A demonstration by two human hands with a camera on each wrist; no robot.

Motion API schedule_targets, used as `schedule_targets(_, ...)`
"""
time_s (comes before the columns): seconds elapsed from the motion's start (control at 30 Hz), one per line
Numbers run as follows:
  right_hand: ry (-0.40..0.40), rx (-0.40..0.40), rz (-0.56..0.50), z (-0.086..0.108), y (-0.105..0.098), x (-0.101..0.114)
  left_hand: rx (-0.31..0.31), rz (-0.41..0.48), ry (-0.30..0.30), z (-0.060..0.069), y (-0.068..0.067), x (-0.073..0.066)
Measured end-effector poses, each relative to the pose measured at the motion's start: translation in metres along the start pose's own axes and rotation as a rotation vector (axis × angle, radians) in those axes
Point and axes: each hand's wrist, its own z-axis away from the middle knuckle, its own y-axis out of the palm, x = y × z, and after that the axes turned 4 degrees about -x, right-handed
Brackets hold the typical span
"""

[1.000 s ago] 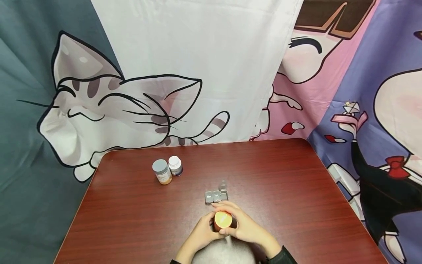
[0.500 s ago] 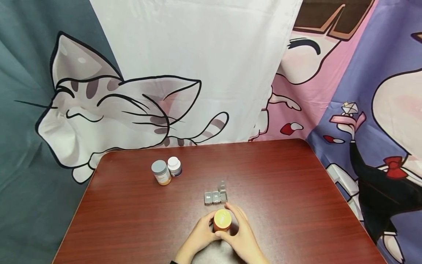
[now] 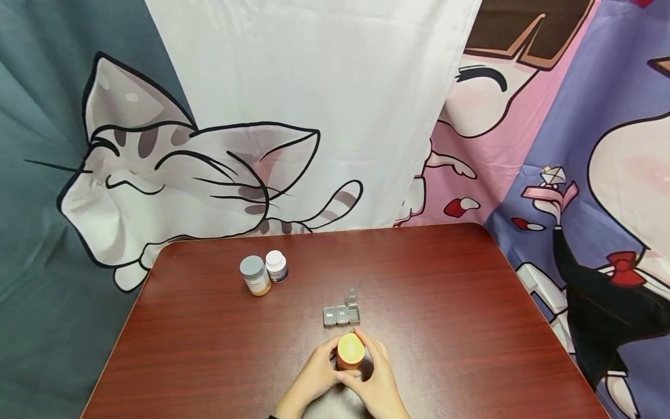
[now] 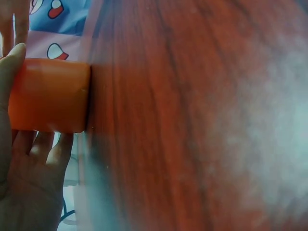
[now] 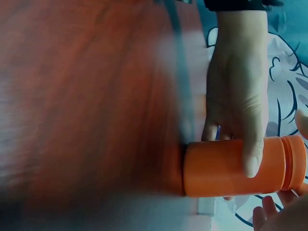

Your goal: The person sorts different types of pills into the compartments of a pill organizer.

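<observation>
An orange bottle (image 3: 349, 351) with a yellow-looking round top stands on the table near the front edge, held between both hands. My left hand (image 3: 314, 372) grips its body; the right wrist view shows that thumb lying across the orange wall (image 5: 216, 168). Around the top end curve the thumb and fingers of my right hand (image 3: 379, 375). In the left wrist view the bottle's base (image 4: 53, 96) meets the table. Just beyond the hands lies a small grey pill organizer (image 3: 341, 315), its rightmost compartment with the lid raised. Whatever that compartment holds is too small to tell.
At the back left of the brown table (image 3: 445, 291) stand a grey-lidded jar (image 3: 255, 276) and a white-capped bottle (image 3: 276, 266), side by side. Behind the table hangs a cartoon-printed cloth (image 3: 356, 87).
My right hand has swung round the bottle's top: its fingers, earlier reaching across the far side, now lie along the right side. The left hand keeps its hold on the bottle.
</observation>
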Motion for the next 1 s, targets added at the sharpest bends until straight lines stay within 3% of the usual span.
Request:
schedule_targets(0.1,0.064,0.044,-0.063,-0.008,0.003,0.000,-0.006,-0.011,0.027,0.000,0.000,0.003)
schedule_targets(0.2,0.027,0.051,-0.042,-0.018,0.003,-0.002,-0.005,-0.033,0.053,0.000,0.001,0.005)
schedule_targets(0.3,-0.063,0.096,-0.008,-0.027,-0.001,-0.007,0.008,-0.029,0.061,-0.001,0.001,0.006)
schedule_targets(0.5,-0.319,0.301,-0.046,-0.044,-0.008,-0.018,0.006,-0.027,0.057,0.000,0.000,0.007)
schedule_targets(0.63,-0.403,0.356,-0.062,-0.048,-0.008,-0.021,0.016,-0.011,0.056,0.000,-0.001,0.007)
schedule_targets(0.7,-0.393,0.344,-0.045,-0.046,-0.008,-0.022,0.021,0.004,0.043,0.000,-0.002,0.007)
schedule_targets(0.8,-0.275,0.288,-0.023,-0.035,-0.009,-0.020,0.025,0.018,0.020,0.000,-0.003,0.006)
schedule_targets(0.9,-0.130,0.182,-0.020,-0.020,-0.008,-0.018,0.019,0.004,0.014,0.000,-0.003,0.005)
schedule_targets(1.0,-0.100,0.039,0.024,-0.005,-0.007,-0.017,0.014,-0.007,0.015,0.000,0.000,0.005)
